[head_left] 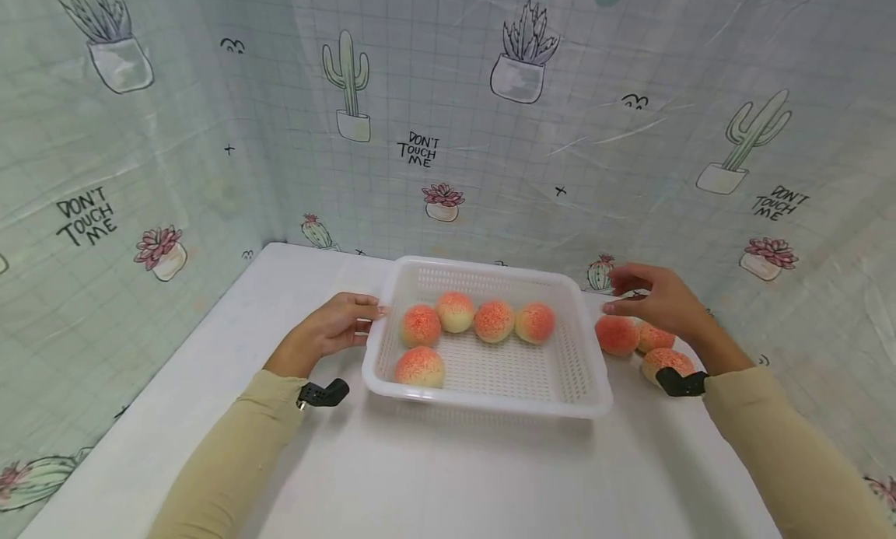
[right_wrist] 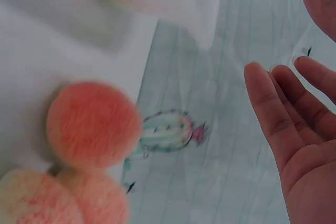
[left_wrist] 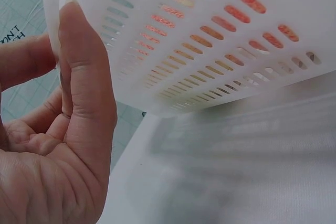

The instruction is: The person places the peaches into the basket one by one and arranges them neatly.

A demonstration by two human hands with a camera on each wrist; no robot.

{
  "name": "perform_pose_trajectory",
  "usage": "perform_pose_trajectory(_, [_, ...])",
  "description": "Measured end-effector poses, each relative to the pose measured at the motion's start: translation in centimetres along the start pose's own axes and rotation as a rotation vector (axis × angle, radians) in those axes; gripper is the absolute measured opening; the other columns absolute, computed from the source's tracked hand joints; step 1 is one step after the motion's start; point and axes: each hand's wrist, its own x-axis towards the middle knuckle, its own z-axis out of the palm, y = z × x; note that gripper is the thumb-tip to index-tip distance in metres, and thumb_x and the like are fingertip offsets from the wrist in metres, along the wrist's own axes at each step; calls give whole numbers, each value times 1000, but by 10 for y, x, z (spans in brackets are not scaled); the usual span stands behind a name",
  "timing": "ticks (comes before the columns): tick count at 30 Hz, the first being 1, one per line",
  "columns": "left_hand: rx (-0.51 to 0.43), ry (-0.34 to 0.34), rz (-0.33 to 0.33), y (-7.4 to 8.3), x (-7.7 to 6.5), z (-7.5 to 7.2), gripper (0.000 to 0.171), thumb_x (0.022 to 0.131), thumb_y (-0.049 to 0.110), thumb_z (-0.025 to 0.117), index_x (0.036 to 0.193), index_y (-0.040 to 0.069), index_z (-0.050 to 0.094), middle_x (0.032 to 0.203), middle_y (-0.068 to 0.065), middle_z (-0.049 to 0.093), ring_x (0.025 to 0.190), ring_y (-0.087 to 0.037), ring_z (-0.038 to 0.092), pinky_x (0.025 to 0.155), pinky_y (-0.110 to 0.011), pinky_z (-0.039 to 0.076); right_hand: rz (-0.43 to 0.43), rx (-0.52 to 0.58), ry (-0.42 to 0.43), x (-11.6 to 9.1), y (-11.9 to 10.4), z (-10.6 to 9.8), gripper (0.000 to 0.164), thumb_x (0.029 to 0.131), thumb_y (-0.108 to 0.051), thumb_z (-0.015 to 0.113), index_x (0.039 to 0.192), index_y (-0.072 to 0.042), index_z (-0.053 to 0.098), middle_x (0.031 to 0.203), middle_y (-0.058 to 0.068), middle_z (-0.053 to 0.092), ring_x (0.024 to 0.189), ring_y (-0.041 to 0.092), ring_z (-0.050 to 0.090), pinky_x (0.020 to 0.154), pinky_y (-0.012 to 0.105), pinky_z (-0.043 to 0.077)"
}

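A white slotted plastic basket [head_left: 490,407] occupies the middle of the head view, with several red-and-yellow peaches [head_left: 494,321] inside, most in a row toward the back. My left hand [head_left: 341,323] pinches the basket's left rim; in the left wrist view its thumb [left_wrist: 86,77] lies along the outside of the slotted wall. To the right of the basket, my right hand [head_left: 654,294] hovers over three more peaches [head_left: 617,335], fingers apart and loosely bent, holding nothing. The right wrist view has those loose peaches [right_wrist: 94,124] off to the side of the fingers.
A white table [head_left: 448,477] lies under everything. Behind and beside it hangs a pale green curtain [head_left: 448,96] printed with cacti. Each wrist carries a black strap-on device [head_left: 325,393] near the beige sleeves.
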Motion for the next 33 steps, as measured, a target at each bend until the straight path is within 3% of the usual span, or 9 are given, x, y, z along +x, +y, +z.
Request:
perform_pose_trajectory(8, [-10,0,-4,-1,2,0,19,100,12,67,117,5,65,108,-2,67,96,-18,65,82,-35,64,165,-35,23,-17,46,-12,77,93,-42,78,148,3,48,140,31,57,129,48,53,103,67,50])
perform_pose_trajectory(14, [-6,16,-12,-2,1,-1,19,100,14,69,117,5,65,106,-1,68,96,-18,65,81,-34,63,260,-28,50,-36,79,-8,78,96,-44,73,149,6,45,144,35,52,131,51,50,105,68,48])
perform_pose_trajectory(21, [-2,-7,-6,0,2,-1,25,101,14,68,123,3,63,107,-2,68,94,-18,64,81,-33,63,357,5,83,-62,115,6,90,97,-55,68,153,9,38,150,38,44,134,55,45,105,69,47])
perform_pose_trajectory(25, [-11,-13,-7,-1,2,-1,21,101,14,67,120,4,64,105,-1,68,94,-18,64,80,-33,63,385,32,48,-71,128,16,92,99,-54,65,154,11,34,150,40,41,133,56,44,105,68,47])
perform_pose_trajectory(33, [-6,9,-13,1,-2,0,32,101,14,68,129,0,62,111,-5,68,96,-19,65,82,-34,64,491,45,-18,-77,135,34,99,97,-55,66,154,14,27,154,42,33,135,56,39,109,70,42])
